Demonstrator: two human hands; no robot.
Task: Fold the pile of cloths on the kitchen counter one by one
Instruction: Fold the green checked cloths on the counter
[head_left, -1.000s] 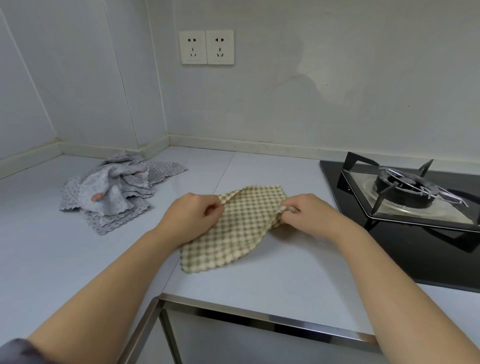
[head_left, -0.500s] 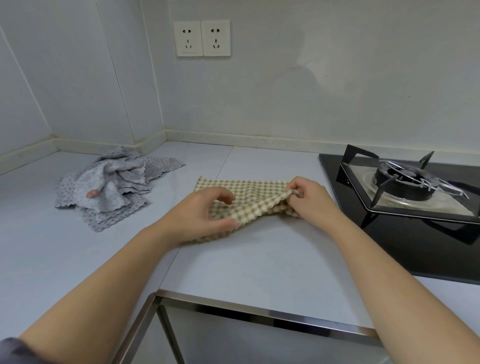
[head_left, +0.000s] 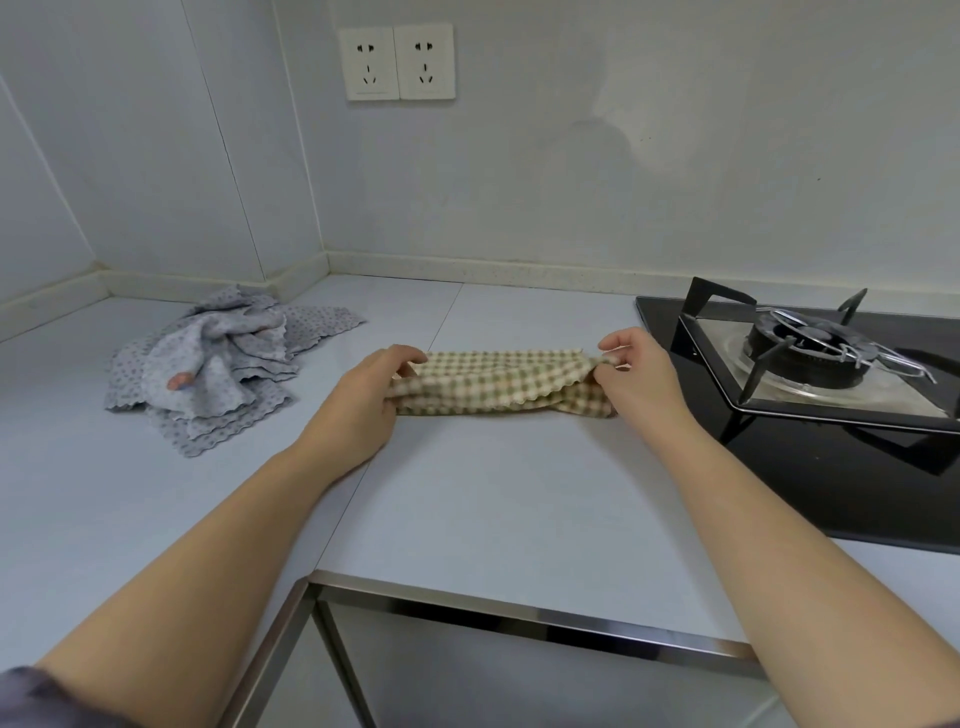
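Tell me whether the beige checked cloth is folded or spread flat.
Folded: the beige checked cloth lies doubled into a narrow band, scalloped edge on top.

A black glass hob (head_left: 831, 493) lies at the right, its gas burner (head_left: 800, 348) ringed by a black pan support (head_left: 701, 287) (prongs tilted inward). Two white sockets (head_left: 399, 62) sit side by side on the pale wall (head_left: 675, 156); a steel trim (head_left: 519, 617) runs along the near edge.

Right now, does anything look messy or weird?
Only the grey cloths look messy: crumpled in a heap near the corner, unfolded. The left hand and right hand hold the checked cloth by its ends. Nothing looks spilled or broken.
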